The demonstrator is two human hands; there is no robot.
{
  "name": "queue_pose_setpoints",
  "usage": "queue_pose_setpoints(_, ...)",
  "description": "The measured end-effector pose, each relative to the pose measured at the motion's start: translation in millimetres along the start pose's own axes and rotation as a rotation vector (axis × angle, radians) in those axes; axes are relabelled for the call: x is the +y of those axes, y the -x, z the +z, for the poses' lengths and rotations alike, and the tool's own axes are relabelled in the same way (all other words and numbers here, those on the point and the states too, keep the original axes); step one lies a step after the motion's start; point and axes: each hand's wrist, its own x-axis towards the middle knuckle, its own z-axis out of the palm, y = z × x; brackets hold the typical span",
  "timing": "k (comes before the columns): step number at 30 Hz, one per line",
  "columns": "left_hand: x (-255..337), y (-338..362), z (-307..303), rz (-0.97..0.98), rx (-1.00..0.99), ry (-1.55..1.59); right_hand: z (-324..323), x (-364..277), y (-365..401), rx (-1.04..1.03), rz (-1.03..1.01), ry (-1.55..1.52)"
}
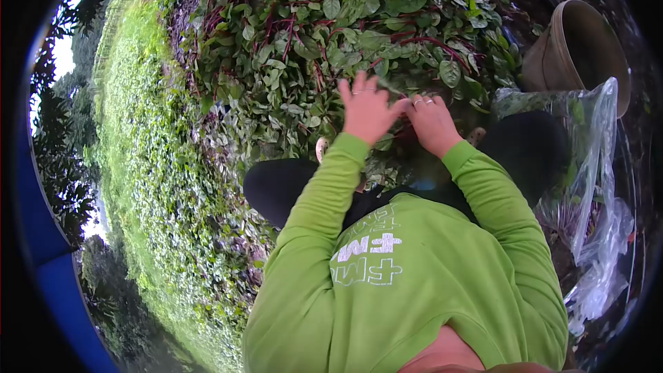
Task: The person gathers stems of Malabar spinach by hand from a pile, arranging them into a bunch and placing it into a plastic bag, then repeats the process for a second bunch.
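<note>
A big heap of leafy greens with dark red stems (331, 34) fills the ground before me. My left hand (369, 109) is over the near side of the heap, fingers apart, its thumb reaching toward my other hand. Close beside it, my right hand (434, 123) has its fingers pinched together. A bit of red stem shows at those fingertips, partly hidden by the hand. Both hands wear rings and are nearly touching.
A brown bucket (542, 62) lies tilted at the right. Below it, a clear plastic bag (590, 159) holds some greens. My bent knees (283, 186) flank the work spot. Green vines (152, 200) spread along the left, with a blue sheet (65, 297) at the far edge.
</note>
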Motion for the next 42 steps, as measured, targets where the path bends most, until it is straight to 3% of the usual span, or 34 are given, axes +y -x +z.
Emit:
queue_pose_setpoints(3, 36.1, -9.4, 37.9, -0.025, 0.051, 0.126, 3.2, 3.5, 6.1, -0.110, -0.019, 0.086)
queue_pose_setpoints(4, 45.0, -13.3, 39.7, -0.120, 0.038, 0.294, 3.3, 4.5, 7.9, -0.120, -0.010, 0.084)
queue_pose_setpoints(7, 54.3, -21.5, 43.2, -0.075, -0.048, 0.301, 7.6, 7.9, 12.5, -0.132, 0.022, 0.066)
queue_pose_setpoints(11, 53.8, -20.6, 63.7, -0.033, 0.039, 0.297, 20.3, 9.3, 11.1, -0.119, 0.049, 0.044)
queue_pose_setpoints(15, 53.5, -21.6, 60.8, -0.073, 0.005, 0.311, 13.0, 5.3, 6.4, -0.201, 0.051, -0.022)
queue_pose_setpoints(18, 48.3, -29.0, 68.2, -0.278, 0.077, 0.338, 14.2, -2.4, 6.3, -0.261, -0.036, 0.139)
queue_pose_setpoints(20, 18.4, -30.8, 100.4, -0.308, 0.145, 0.094, 5.8, -13.0, 8.4, -0.221, -0.072, 0.100)
queue_pose_setpoints(21, -1.5, -31.0, 79.6, -0.401, 0.069, -0.044, 1.3, -12.5, 9.1, -0.199, -0.083, 0.085)
queue_pose_setpoints(23, -62.3, -20.1, 57.0, -0.712, 0.674, 0.724, 6.2, -7.6, 16.6, -0.119, -0.109, 0.050)
queue_pose_setpoints(25, -84.7, -15.8, 9.4, -0.833, 0.822, 1.002, 4.9, -4.8, 14.6, -0.081, -0.123, 0.052)
queue_pose_setpoints(27, -107.1, -6.4, 26.3, -0.428, 0.532, 0.804, 1.2, -5.0, 8.2, -0.109, -0.104, 0.040)
queue_pose_setpoints(29, -75.6, 1.9, 47.0, 0.007, 0.173, 0.374, 0.8, -5.2, 5.3, -0.127, -0.085, 0.017)
queue_pose_setpoints(31, -36.1, 9.9, 56.4, 0.075, -0.112, 0.401, 3.9, -4.1, 6.9, -0.076, -0.039, -0.074)
queue_pose_setpoints(33, -27.8, 11.2, 70.7, 0.042, -0.168, 0.541, 4.2, -2.2, 7.9, -0.040, 0.026, -0.197)
queue_pose_setpoints(34, -22.8, 9.3, 73.0, 0.025, -0.203, 0.611, -1.2, -3.2, 10.3, 0.134, -0.023, -0.098)
queue_pose_setpoints(35, -19.3, 6.9, 75.4, 0.005, -0.257, 0.643, -5.7, -3.6, 10.5, 0.081, -0.026, -0.104)
queue_pose_setpoints(37, -16.6, 0.3, 69.9, -0.053, -0.363, 0.696, -6.8, -3.8, 12.8, 0.204, -0.052, 0.002)
queue_pose_setpoints(38, -22.6, -3.4, 76.0, 0.000, -0.318, 0.740, -6.8, -2.5, 12.2, 0.084, -0.014, -0.036)
queue_pose_setpoints(40, -16.7, -27.9, 41.3, -0.203, -0.621, 0.886, -5.3, -0.8, 8.9, -0.149, 0.061, -0.121)
queue_pose_setpoints(41, -15.0, -42.0, 29.5, -0.311, -0.775, 0.950, -3.7, -0.9, 7.7, -0.104, 0.047, -0.078)
queue_pose_setpoints(42, -29.6, -59.6, 53.9, -0.120, -0.647, 0.968, -1.7, -1.5, 7.1, -0.062, 0.034, -0.033)
